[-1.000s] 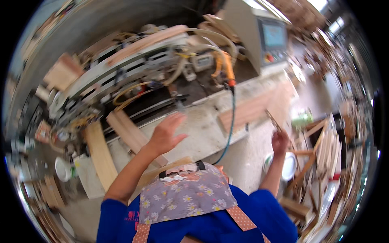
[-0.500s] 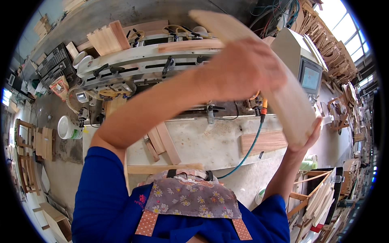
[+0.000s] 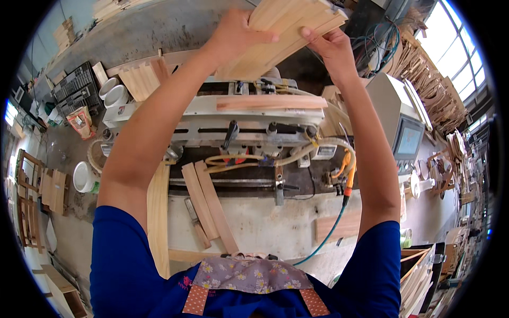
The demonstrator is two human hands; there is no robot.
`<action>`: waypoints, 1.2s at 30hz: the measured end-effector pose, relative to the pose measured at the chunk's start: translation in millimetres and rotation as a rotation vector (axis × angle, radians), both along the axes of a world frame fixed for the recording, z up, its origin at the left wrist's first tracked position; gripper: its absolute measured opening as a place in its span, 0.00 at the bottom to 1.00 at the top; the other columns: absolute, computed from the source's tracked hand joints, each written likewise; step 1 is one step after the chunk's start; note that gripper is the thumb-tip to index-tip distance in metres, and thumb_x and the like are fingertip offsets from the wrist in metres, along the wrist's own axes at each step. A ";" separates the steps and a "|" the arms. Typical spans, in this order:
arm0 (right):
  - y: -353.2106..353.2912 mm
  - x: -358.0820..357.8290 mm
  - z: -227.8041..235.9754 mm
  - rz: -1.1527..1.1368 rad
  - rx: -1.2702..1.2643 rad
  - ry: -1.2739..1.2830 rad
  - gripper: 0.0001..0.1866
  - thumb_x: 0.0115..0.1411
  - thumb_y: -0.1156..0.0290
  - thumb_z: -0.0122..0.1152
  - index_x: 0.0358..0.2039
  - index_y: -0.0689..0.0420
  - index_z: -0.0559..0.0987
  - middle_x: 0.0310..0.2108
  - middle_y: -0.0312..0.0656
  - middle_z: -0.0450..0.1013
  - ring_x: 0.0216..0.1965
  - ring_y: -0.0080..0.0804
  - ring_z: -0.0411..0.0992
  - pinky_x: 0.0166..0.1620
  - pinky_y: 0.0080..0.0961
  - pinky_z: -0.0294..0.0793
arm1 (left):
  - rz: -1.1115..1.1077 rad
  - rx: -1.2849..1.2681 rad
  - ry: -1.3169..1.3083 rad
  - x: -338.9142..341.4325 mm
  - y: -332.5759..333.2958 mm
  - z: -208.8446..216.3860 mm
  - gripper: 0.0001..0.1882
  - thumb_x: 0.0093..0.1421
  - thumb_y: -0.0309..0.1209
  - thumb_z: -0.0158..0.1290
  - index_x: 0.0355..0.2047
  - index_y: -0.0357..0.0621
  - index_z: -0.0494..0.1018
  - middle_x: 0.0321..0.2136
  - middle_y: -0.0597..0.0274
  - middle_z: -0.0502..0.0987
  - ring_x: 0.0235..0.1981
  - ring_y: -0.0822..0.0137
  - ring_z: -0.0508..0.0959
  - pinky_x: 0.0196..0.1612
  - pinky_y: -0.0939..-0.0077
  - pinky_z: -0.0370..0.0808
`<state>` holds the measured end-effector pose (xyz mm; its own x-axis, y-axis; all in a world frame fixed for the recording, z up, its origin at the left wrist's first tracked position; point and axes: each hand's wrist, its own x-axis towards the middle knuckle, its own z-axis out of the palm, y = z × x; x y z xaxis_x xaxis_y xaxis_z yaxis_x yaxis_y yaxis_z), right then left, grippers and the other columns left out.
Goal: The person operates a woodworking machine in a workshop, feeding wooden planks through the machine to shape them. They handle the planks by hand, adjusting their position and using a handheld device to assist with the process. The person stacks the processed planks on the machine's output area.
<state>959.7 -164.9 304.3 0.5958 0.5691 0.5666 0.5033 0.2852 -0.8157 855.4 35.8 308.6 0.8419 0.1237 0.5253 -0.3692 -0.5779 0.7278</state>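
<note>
Both arms reach out over the machine at the far side. Between my hands is a pale wooden board (image 3: 286, 40) with notches along its far right end, tilted and raised above the machine. My left hand (image 3: 237, 36) grips the board's left edge, thumb lying across its face. On the opposite edge my right hand (image 3: 333, 49) is closed, its thumb pressed on the near face. The fingers behind the board are hidden. Beneath it runs the machine's long white beam (image 3: 196, 112), with a reddish wooden strip (image 3: 270, 103) lying along the top.
Black clamp handles (image 3: 231, 132) and yellowish hoses line the beam. A control box with a screen (image 3: 409, 139) stands at right. A teal hose (image 3: 331, 233) crosses the pale worktop near a flat board (image 3: 336, 227). Loose wooden strips (image 3: 212, 206) lie left of centre; white buckets (image 3: 115, 95) stand far left.
The board has swung from the right side to the far middle and turned, showing its notched end. Both my hands moved farther away with it, the right one from near the control box.
</note>
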 end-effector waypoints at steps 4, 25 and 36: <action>30.6 26.5 -12.6 -0.031 -0.148 0.034 0.13 0.56 0.65 0.65 0.38 0.59 0.78 0.33 0.34 0.76 0.33 0.18 0.72 0.37 0.18 0.72 | -0.025 -0.097 0.040 25.3 31.8 -32.3 0.22 0.47 0.38 0.64 0.38 0.37 0.77 0.33 0.55 0.80 0.35 0.71 0.78 0.39 0.74 0.74; 8.8 84.4 -141.2 0.149 -0.350 0.310 0.14 0.56 0.67 0.66 0.39 0.62 0.79 0.30 0.32 0.74 0.31 0.15 0.68 0.35 0.18 0.70 | 0.003 -0.087 0.374 67.8 18.9 -133.3 0.23 0.45 0.44 0.65 0.35 0.38 0.80 0.27 0.57 0.81 0.29 0.69 0.78 0.36 0.75 0.73; 7.2 85.4 -143.6 0.118 -0.398 0.250 0.16 0.56 0.66 0.65 0.42 0.62 0.78 0.33 0.31 0.74 0.33 0.16 0.67 0.38 0.17 0.69 | 0.003 -0.067 0.302 74.4 26.2 -151.9 0.25 0.44 0.49 0.64 0.34 0.41 0.80 0.26 0.57 0.81 0.28 0.65 0.80 0.36 0.73 0.74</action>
<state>1045.1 -157.7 160.7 0.6042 0.7846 0.1388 0.2609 -0.0303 -0.9649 929.8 62.0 156.7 0.9582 0.1525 0.2419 -0.1287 -0.5252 0.8412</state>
